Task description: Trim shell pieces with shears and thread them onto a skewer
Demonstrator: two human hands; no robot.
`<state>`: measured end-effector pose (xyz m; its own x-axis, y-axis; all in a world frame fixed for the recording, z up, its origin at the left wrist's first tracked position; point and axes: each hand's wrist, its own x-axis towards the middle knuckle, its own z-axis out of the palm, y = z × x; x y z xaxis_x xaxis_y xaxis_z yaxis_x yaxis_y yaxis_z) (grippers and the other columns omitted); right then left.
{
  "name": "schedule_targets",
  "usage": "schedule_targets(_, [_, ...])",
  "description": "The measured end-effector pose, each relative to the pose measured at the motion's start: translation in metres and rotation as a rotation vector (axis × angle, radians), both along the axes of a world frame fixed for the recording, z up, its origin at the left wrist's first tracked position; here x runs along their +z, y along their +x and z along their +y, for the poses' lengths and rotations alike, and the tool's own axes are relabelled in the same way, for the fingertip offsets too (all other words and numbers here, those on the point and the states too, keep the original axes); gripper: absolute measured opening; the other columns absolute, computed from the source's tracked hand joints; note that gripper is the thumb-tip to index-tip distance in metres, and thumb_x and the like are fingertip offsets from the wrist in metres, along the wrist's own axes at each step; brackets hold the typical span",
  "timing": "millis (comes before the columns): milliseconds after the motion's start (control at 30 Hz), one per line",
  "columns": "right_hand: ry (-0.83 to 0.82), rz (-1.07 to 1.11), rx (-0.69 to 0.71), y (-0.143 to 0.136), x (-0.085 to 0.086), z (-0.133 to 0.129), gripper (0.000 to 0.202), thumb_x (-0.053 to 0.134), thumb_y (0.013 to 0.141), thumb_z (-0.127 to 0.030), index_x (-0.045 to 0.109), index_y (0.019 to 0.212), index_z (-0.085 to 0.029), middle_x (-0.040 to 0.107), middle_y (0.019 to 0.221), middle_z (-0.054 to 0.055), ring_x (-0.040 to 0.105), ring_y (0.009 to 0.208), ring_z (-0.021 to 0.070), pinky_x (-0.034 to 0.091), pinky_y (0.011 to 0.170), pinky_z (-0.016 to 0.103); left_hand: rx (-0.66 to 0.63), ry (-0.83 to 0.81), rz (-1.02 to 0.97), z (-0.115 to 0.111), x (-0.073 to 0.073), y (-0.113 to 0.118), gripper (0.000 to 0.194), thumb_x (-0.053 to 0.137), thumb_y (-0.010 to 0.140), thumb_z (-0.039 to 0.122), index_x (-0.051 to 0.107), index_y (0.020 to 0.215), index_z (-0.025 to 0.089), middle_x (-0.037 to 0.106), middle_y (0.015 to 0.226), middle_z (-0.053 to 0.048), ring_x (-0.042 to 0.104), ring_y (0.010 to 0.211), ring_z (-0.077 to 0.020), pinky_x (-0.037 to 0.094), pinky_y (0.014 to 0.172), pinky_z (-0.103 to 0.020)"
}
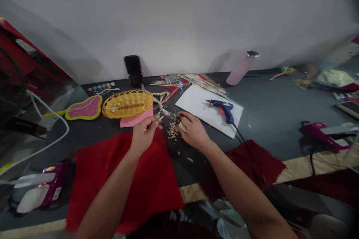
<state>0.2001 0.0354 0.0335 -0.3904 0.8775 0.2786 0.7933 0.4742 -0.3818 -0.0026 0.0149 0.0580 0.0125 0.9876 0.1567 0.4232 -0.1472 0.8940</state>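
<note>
In the middle of the table, my left hand point(146, 130) is closed in a pinch on a thin pale stick point(160, 118), whose tip points up and right. My right hand point(193, 129) is wrapped round the light handles of a pair of pruning shears point(169, 115). The dark blades point left, close to the stick's tip. Below the shears, between both hands, lies a pile of small cut pale pieces point(173, 130). A yellow wicker basket point(127, 104) holding a few small pieces stands behind my left hand, partly over a pink sheet point(137, 118).
A blue glue gun point(223, 108) lies on a white board point(196, 99), its cord trailing toward the front edge. Red cloth point(151, 179) covers the front. Behind are a phone point(134, 71), sticks point(204, 82) and a pink bottle point(241, 69). Purple power strips point(53, 181) sit at both sides.
</note>
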Motion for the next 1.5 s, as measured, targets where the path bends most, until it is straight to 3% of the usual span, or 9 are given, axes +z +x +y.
schedule_targets(133, [-0.019,0.072,0.004,-0.001,-0.004,0.001,0.026,0.047,0.083,-0.027,0.051,0.107,-0.017,0.05,0.122,0.01,0.047,0.109,0.0228,0.038,0.093,0.039,-0.003,0.004,0.01,0.0,0.001,0.0,0.021,0.047,0.084,0.03,0.062,0.079,0.016,0.067,0.07,-0.003,0.057,0.06,-0.0116,0.042,0.055,-0.021])
schedule_targets(267, [-0.03,0.193,-0.027,-0.002,-0.011,0.002,0.041,0.05,0.081,-0.026,0.041,0.119,-0.014,0.053,0.117,0.012,0.051,0.105,0.0212,0.041,0.09,0.035,-0.004,0.032,0.022,0.0,0.001,0.0,0.019,0.048,0.083,0.028,0.062,0.08,0.016,0.066,0.069,-0.002,0.059,0.066,-0.0125,0.044,0.065,-0.023])
schedule_targets(367, [-0.03,0.141,-0.018,-0.003,-0.011,0.003,0.052,0.051,0.08,-0.028,0.034,0.128,-0.015,0.052,0.12,0.012,0.048,0.109,0.0236,0.038,0.093,0.038,-0.024,0.051,0.033,0.0,0.002,0.0,0.02,0.047,0.084,0.027,0.063,0.079,0.016,0.067,0.071,-0.002,0.059,0.069,-0.0131,0.044,0.069,-0.023])
schedule_targets(533, [-0.075,0.054,-0.02,-0.003,-0.005,0.002,0.047,0.047,0.083,-0.03,0.038,0.128,-0.019,0.056,0.114,0.01,0.05,0.107,0.023,0.039,0.091,0.037,-0.032,0.077,0.05,-0.001,0.003,0.002,0.02,0.047,0.083,0.026,0.062,0.075,0.016,0.067,0.072,-0.002,0.06,0.075,-0.0145,0.044,0.074,-0.024])
schedule_targets(833, [-0.068,-0.006,-0.053,0.0,0.0,-0.003,0.046,0.047,0.079,-0.023,0.041,0.125,-0.017,0.056,0.114,0.011,0.054,0.101,0.0223,0.041,0.087,0.033,-0.029,0.069,0.03,-0.003,0.003,0.001,0.02,0.047,0.084,0.028,0.062,0.081,0.016,0.067,0.07,-0.002,0.06,0.07,-0.0135,0.044,0.068,-0.024])
schedule_targets(1033, [-0.024,0.076,-0.05,-0.001,-0.005,0.001,0.045,0.049,0.08,-0.024,0.04,0.124,-0.018,0.057,0.113,0.01,0.054,0.101,0.0226,0.041,0.086,0.034,0.003,-0.005,-0.091,0.0,-0.004,0.004,0.02,0.055,0.079,0.033,0.059,0.091,0.017,0.067,0.074,-0.002,0.053,0.05,-0.0082,0.042,0.051,-0.02])
schedule_targets(1200, [-0.004,0.115,-0.074,-0.002,-0.009,0.003,0.024,0.051,0.081,-0.028,0.05,0.103,-0.019,0.061,0.098,0.008,0.057,0.09,0.0213,0.044,0.079,0.033,0.074,-0.029,-0.099,0.0,-0.004,0.004,0.018,0.054,0.079,0.032,0.058,0.089,0.017,0.068,0.073,-0.002,0.048,0.043,-0.006,0.041,0.048,-0.019])
schedule_targets(1333, [0.044,0.068,-0.003,0.002,-0.01,0.004,0.014,0.05,0.082,-0.025,0.055,0.094,-0.021,0.057,0.114,0.007,0.052,0.104,0.0211,0.041,0.088,0.034,0.071,-0.038,-0.109,0.0,-0.004,0.004,0.017,0.054,0.079,0.031,0.057,0.087,0.017,0.068,0.072,-0.002,0.048,0.042,-0.0063,0.04,0.047,-0.02])
schedule_targets(1500, [0.03,0.025,0.009,0.003,-0.01,0.004,0.02,0.049,0.081,-0.022,0.055,0.099,-0.021,0.052,0.123,0.007,0.049,0.109,0.0201,0.041,0.091,0.035,0.067,-0.038,-0.122,0.001,-0.006,0.005,0.016,0.055,0.078,0.03,0.058,0.086,0.017,0.068,0.071,-0.002,0.048,0.042,-0.0064,0.039,0.046,-0.02])
